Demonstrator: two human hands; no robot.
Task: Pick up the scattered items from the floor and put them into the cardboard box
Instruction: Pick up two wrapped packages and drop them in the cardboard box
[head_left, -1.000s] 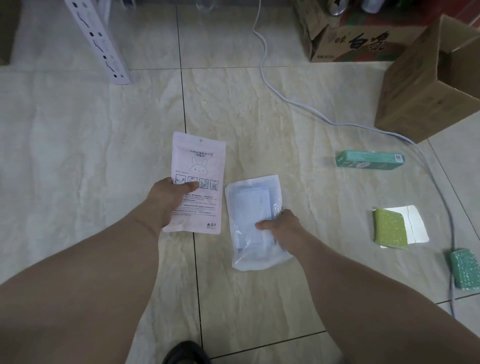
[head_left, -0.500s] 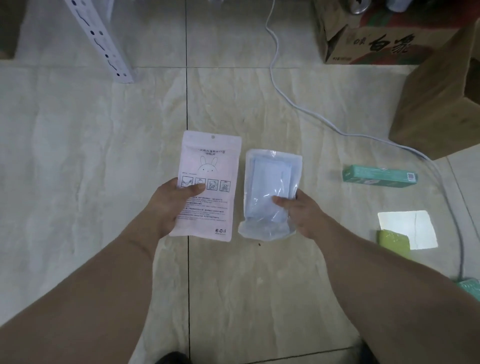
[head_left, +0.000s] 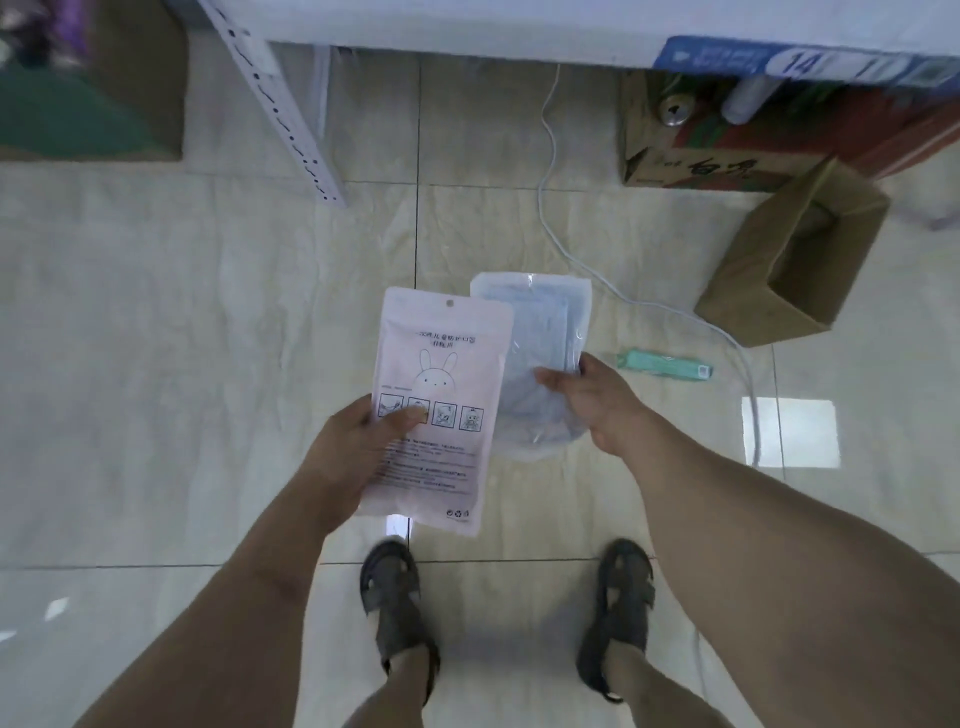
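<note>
Head view: flat glossy pouches (head_left: 439, 405) (thin plastic) in hands (head_left: 358, 441).

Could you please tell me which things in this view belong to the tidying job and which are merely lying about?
Job: pink rabbit-printed pouch, clear plastic packet, teal carton, open brown cardboard box.
Lying about: white cable, printed carton, perforated white rail.

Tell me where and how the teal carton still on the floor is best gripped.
Grip the teal carton across its narrow width near the middle, coming from above. It lies flat, long and slim, with bare tile around it, the white cable just beyond its right end. Both hands are full, though.
</note>
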